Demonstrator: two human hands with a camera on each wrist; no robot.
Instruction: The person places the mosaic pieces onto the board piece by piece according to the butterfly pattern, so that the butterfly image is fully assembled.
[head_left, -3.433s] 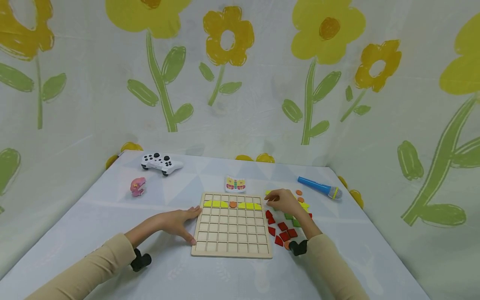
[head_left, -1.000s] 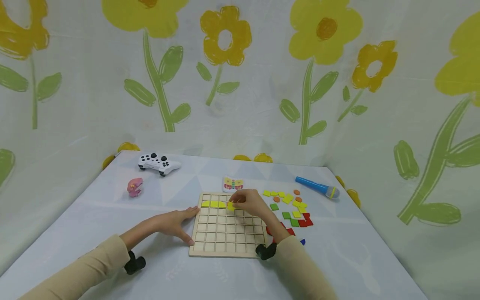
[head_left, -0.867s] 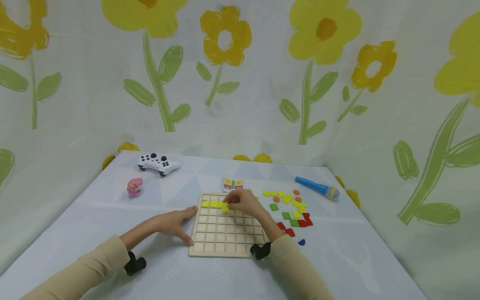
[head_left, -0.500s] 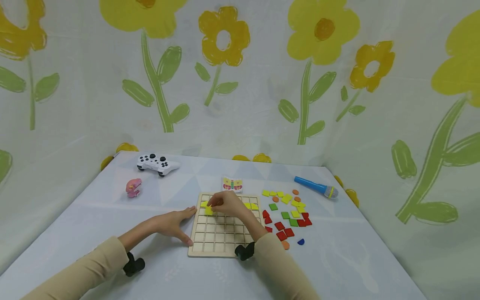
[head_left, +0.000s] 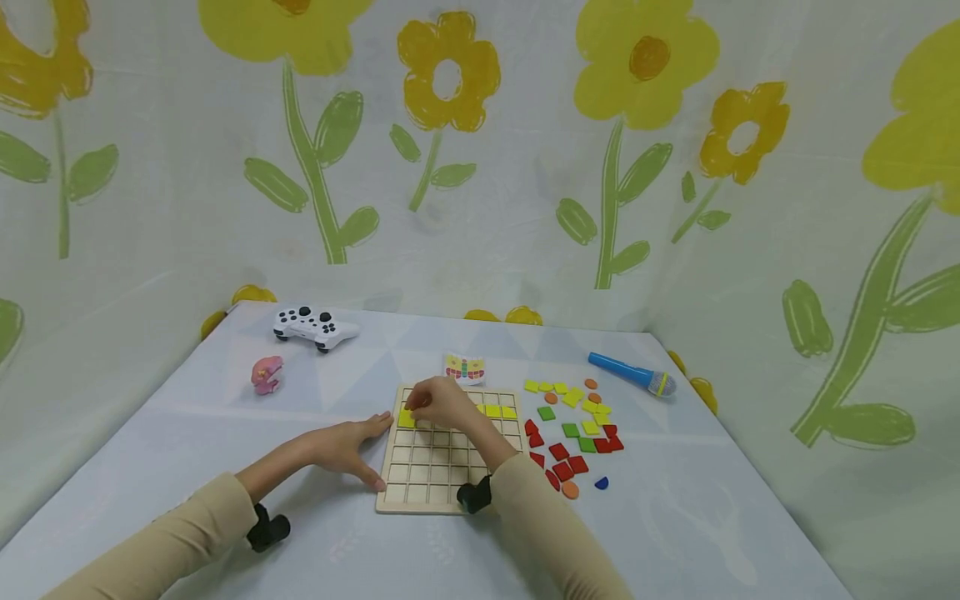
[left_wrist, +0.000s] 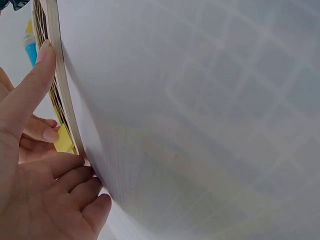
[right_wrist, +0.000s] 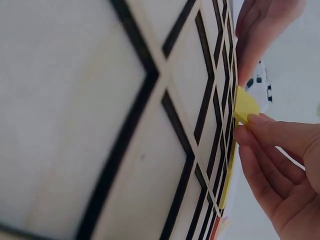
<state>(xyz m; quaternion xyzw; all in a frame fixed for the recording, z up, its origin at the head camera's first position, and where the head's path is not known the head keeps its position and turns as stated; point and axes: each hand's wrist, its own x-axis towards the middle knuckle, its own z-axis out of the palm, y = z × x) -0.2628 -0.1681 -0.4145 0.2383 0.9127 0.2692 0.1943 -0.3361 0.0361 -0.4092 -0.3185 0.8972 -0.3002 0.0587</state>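
As the left hand, fingers spread, touches the wooden board, the right hand pinches a yellow tile near the far-left corner; a placing step, seemingly; next wants squaring, then release.

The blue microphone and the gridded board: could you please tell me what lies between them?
In the head view, yellow pieces, orange discs, green pieces and red pieces lie between the blue microphone and the gridded board.
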